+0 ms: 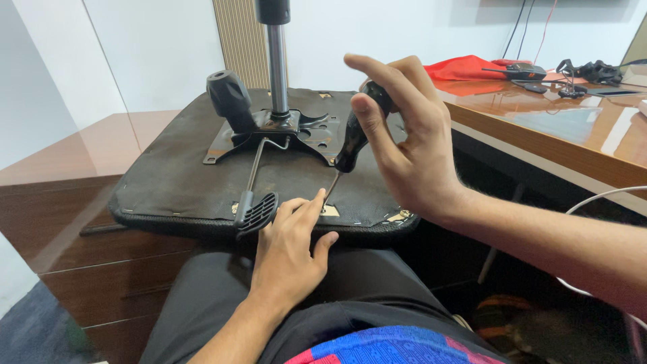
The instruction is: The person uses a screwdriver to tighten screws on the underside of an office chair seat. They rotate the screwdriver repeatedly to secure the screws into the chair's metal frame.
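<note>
Two hands at one screwdriver: right hand wrapped round the black handle, thumb and forefinger stretched along its top, shaft tilted down and to the left with its tip set on a small light patch near the front edge of an upturned chair seat. Left hand flat on that front edge, fingers loosely spread and gripping nothing, forefinger tip just beside the screwdriver tip. Seat underside dark and cloth-covered, resting partly on the lap and partly on a brown wooden cabinet to the left. Bolted to the seat's middle, a black metal mechanism plate, with a shiny gas-lift column rising upright from it and a thick black knob leaning to its left. From the plate, a thin rod running forward to a ribbed black lever paddle, just beside the left hand. Further right, a glossy wooden bench carrying a red cloth, a black handset and tangled dark cables. White cable looping at the far right.
</note>
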